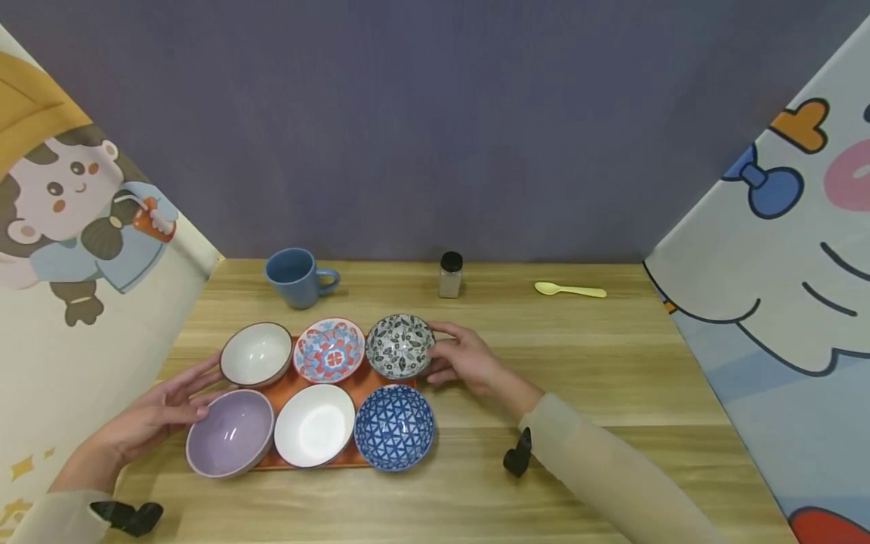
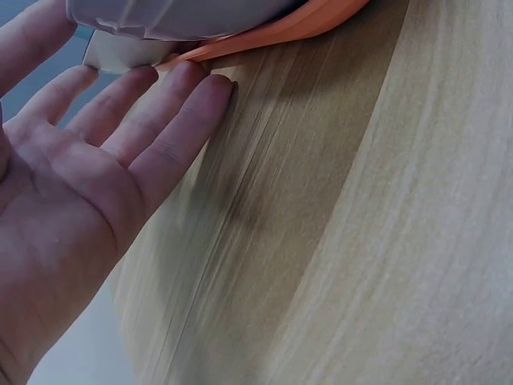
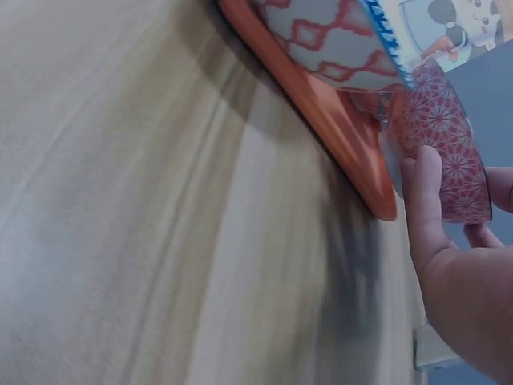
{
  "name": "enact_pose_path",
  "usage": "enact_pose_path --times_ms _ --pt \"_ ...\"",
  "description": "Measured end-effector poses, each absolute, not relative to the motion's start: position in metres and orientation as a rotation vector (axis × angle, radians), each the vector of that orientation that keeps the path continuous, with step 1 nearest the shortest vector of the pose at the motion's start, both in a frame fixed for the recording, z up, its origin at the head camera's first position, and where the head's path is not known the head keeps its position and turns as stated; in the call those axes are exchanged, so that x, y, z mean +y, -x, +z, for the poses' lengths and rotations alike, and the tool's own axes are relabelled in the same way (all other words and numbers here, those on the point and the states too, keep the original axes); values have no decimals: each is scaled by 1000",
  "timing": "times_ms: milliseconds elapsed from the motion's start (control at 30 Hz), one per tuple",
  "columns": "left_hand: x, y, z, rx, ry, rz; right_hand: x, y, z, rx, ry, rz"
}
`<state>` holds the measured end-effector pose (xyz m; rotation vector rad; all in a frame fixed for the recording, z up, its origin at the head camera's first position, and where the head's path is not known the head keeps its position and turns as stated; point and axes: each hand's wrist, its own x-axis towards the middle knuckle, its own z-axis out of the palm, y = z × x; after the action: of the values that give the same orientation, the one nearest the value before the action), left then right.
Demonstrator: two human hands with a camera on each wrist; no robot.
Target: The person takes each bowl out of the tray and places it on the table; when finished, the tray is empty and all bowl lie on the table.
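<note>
Several bowls stand in two rows on an orange tray (image 1: 281,393). My left hand (image 1: 159,412) is at the tray's left end, thumb at the rim of a purple bowl (image 1: 229,434). Its other fingers reach, nearly straight, toward a white dark-rimmed bowl (image 1: 257,353) and the tray edge. At the back right corner, my right hand (image 1: 469,359) holds the side of a black-and-white leaf-patterned bowl (image 1: 399,346), whose outside is red-patterned (image 3: 455,164) in the right wrist view. Between these lie a red-and-blue flowered bowl (image 1: 329,350), a plain white bowl (image 1: 315,425) and a blue triangle-patterned bowl (image 1: 394,428).
Behind the tray stands a blue mug (image 1: 294,279), handle to the right. A small black-capped jar (image 1: 450,276) is at the back middle, a yellow spoon (image 1: 569,290) farther right. Printed panels flank the wooden table (image 1: 578,347), and a dark wall (image 1: 435,151) closes the back.
</note>
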<state>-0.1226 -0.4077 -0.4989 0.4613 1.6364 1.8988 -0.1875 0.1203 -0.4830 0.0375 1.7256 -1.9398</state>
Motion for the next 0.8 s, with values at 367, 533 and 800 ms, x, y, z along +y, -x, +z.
enact_pose_path --times_ms 367,533,800 --pt "-404 121 -496 1589 -536 1888 140 193 -465 1763 -81 -2009" --pt "-405 123 -493 1589 -510 1855 153 196 -460 1760 -103 -2048" --pt "-405 128 -488 1689 -396 1789 176 197 -446 1741 -125 -2094"
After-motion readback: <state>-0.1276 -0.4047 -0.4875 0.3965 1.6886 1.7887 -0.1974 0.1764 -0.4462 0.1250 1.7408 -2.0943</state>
